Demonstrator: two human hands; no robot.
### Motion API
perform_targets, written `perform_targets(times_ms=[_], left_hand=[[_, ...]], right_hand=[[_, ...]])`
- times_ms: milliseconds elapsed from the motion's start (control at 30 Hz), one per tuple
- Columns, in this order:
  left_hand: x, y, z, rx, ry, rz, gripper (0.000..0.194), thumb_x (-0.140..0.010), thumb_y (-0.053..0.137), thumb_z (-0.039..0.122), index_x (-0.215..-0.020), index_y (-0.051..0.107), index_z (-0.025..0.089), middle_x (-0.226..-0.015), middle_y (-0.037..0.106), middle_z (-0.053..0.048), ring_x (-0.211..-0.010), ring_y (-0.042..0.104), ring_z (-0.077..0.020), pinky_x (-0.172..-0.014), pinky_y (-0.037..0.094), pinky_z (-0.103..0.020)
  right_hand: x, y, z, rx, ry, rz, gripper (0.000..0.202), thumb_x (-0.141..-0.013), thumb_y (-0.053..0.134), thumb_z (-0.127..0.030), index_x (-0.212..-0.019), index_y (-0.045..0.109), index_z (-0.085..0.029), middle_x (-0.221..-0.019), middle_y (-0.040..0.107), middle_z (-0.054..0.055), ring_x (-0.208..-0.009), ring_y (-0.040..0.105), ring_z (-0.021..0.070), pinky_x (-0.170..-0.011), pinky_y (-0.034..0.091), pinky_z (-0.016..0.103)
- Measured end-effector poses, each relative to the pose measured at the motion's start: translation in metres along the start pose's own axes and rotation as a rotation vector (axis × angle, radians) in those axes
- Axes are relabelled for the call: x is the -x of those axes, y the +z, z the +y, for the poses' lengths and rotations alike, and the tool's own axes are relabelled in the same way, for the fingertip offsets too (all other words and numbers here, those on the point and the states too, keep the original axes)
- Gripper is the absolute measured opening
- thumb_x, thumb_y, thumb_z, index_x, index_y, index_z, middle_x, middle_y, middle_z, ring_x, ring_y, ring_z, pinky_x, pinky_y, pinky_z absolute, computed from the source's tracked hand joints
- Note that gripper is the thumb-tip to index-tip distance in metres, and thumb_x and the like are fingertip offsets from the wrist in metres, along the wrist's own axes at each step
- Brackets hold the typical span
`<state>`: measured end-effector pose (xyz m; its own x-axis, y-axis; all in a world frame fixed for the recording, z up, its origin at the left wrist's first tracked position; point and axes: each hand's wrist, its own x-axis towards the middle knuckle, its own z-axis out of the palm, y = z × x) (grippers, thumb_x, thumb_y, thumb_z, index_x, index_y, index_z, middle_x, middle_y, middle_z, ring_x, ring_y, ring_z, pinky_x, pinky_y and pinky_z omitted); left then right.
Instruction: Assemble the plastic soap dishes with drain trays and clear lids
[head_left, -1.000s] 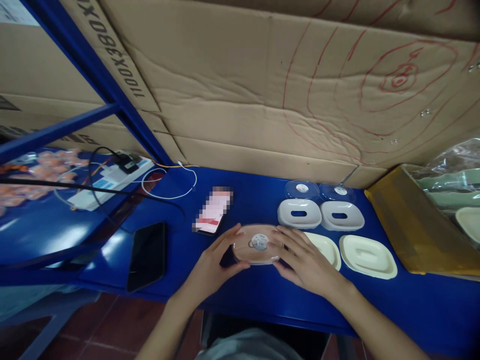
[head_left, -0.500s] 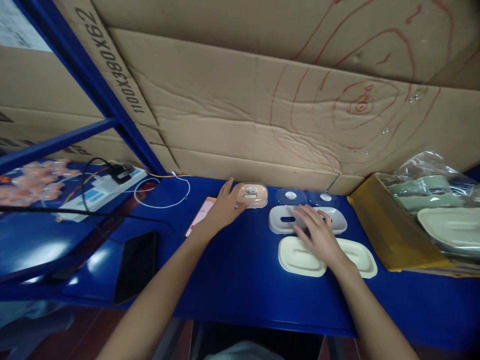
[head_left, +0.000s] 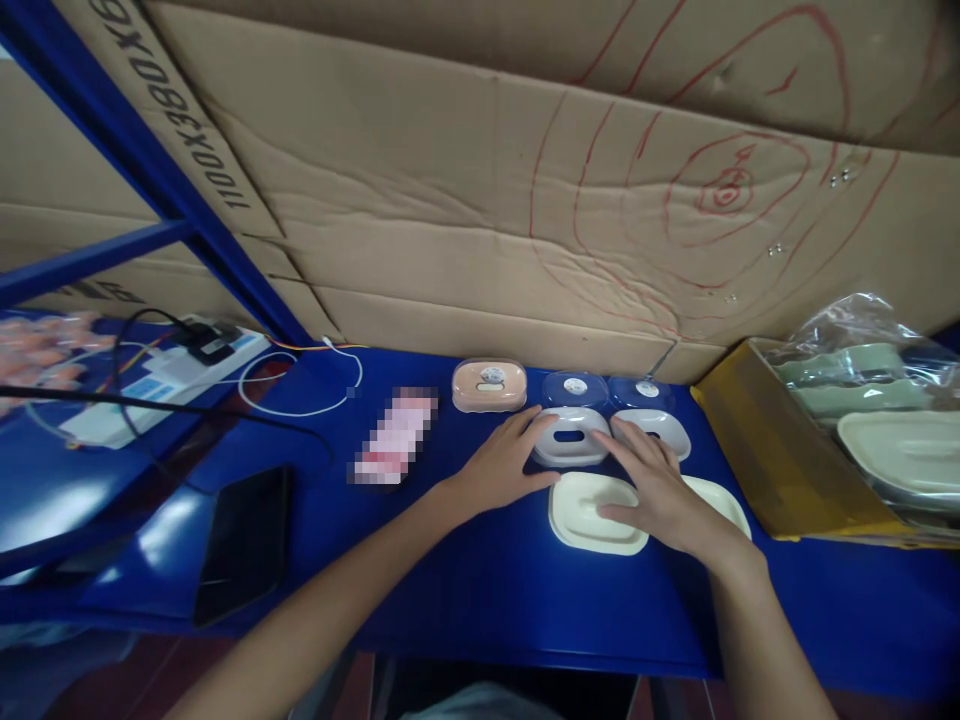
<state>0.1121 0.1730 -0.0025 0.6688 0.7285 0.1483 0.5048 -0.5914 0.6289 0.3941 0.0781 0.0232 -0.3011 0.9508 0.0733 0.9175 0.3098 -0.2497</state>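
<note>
On the blue table (head_left: 465,590) lies a white rounded plastic piece with a slot (head_left: 570,453). My left hand (head_left: 502,468) is at its left side, fingers and thumb apart. From the right, my right hand (head_left: 660,490) reaches over with fingers spread, its fingertips close to the same piece; whether either hand touches it I cannot tell. A second white piece (head_left: 675,432) sits partly behind my right fingers. Nearer to me is a cream oval tray-like piece (head_left: 581,535), with another cream piece (head_left: 724,500) partly covered by my right hand.
Behind are two clear lids (head_left: 555,392) with round labels and a peach oval case (head_left: 469,390). A pixelated phone (head_left: 397,435), a black tablet-like device (head_left: 244,545) and a power strip (head_left: 180,385) with cables lie left. An open carton (head_left: 739,450) of green and cream pieces stands right.
My left hand has moved right and nearer, from the peach case to the white slotted piece. My right hand has shifted slightly, its thumb now over the cream piece. The view has turned a little.
</note>
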Motion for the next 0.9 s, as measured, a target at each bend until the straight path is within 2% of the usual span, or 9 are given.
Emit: perform_targets(times_ms=[67,200,367,467,567,633,700,800,900], left_hand=[[-0.004,0.002,-0.003,0.022,0.028,0.027,0.081,-0.089,0.082,0.039,-0.160,0.043,0.027,-0.170,0.037,-0.016,-0.157,0.037,-0.0377,-0.127,0.034,-0.061],[-0.011,0.003,-0.010,0.045,0.057,0.062,0.074,-0.089,0.082,0.035,-0.154,0.049,0.024,-0.165,0.043,-0.017,-0.155,0.041,-0.0352,-0.126,0.038,-0.057],[-0.007,-0.009,-0.017,0.057,0.069,0.154,0.063,-0.088,0.082,0.032,-0.144,0.054,0.023,-0.157,0.051,-0.015,-0.150,0.047,-0.0319,-0.127,0.038,-0.053],[0.006,-0.021,-0.014,0.077,0.053,0.221,0.056,-0.091,0.081,0.036,-0.139,0.056,0.025,-0.153,0.055,-0.013,-0.146,0.051,-0.0311,-0.125,0.040,-0.053],[0.024,-0.028,-0.006,0.166,-0.001,0.246,0.064,-0.090,0.083,0.040,-0.144,0.052,0.028,-0.151,0.059,-0.011,-0.142,0.056,-0.0307,-0.120,0.045,-0.052],[0.037,-0.028,-0.001,0.214,-0.011,0.210,0.069,-0.089,0.084,0.041,-0.148,0.049,0.029,-0.154,0.057,-0.011,-0.143,0.055,-0.0311,-0.120,0.046,-0.053],[0.050,-0.026,0.002,0.235,0.024,0.165,0.070,-0.091,0.083,0.040,-0.150,0.046,0.030,-0.158,0.053,-0.011,-0.147,0.052,-0.0314,-0.123,0.043,-0.054],[0.064,-0.019,0.002,0.255,0.084,0.107,0.071,-0.092,0.082,0.039,-0.151,0.044,0.032,-0.163,0.048,-0.012,-0.152,0.047,-0.0315,-0.125,0.040,-0.057],[0.071,-0.013,-0.002,0.247,0.083,0.051,0.071,-0.093,0.082,0.039,-0.153,0.044,0.034,-0.165,0.045,-0.012,-0.154,0.045,-0.0316,-0.126,0.039,-0.058]], right_hand=[[-0.001,0.007,0.000,0.023,0.021,0.012,0.102,-0.088,0.082,-0.044,-0.169,0.020,-0.042,-0.179,0.020,0.013,-0.164,0.020,0.0411,-0.124,0.028,0.072],[-0.011,0.020,-0.010,0.050,0.012,0.085,0.109,-0.088,0.083,-0.044,-0.171,0.012,-0.040,-0.179,0.015,0.014,-0.165,0.016,0.0404,-0.126,0.022,0.072],[-0.024,0.028,-0.033,0.055,-0.079,0.143,0.102,-0.094,0.077,-0.048,-0.172,0.011,-0.035,-0.179,0.016,0.015,-0.164,0.021,0.0384,-0.127,0.023,0.070],[-0.027,0.022,-0.034,0.032,-0.116,0.178,0.085,-0.101,0.068,-0.050,-0.170,0.023,-0.033,-0.177,0.025,0.016,-0.161,0.029,0.0371,-0.125,0.028,0.068],[-0.022,0.008,-0.027,-0.015,-0.136,0.187,0.063,-0.104,0.065,-0.048,-0.161,0.043,-0.034,-0.169,0.042,0.014,-0.152,0.045,0.0354,-0.120,0.039,0.064],[-0.013,0.000,-0.025,-0.031,-0.158,0.178,0.053,-0.103,0.066,-0.045,-0.154,0.053,-0.035,-0.164,0.049,0.012,-0.147,0.051,0.0351,-0.117,0.044,0.063],[0.000,-0.003,-0.027,-0.045,-0.174,0.172,0.049,-0.103,0.067,-0.043,-0.150,0.058,-0.036,-0.164,0.049,0.011,-0.146,0.053,0.0353,-0.116,0.047,0.062],[0.022,0.000,-0.036,-0.084,-0.180,0.192,0.042,-0.106,0.062,-0.037,-0.148,0.061,-0.035,-0.163,0.050,0.010,-0.143,0.057,0.0335,-0.111,0.055,0.057],[0.037,0.008,-0.044,-0.109,-0.177,0.194,0.036,-0.107,0.060,-0.032,-0.142,0.067,-0.034,-0.159,0.055,0.010,-0.137,0.063,0.0323,-0.108,0.059,0.053]])
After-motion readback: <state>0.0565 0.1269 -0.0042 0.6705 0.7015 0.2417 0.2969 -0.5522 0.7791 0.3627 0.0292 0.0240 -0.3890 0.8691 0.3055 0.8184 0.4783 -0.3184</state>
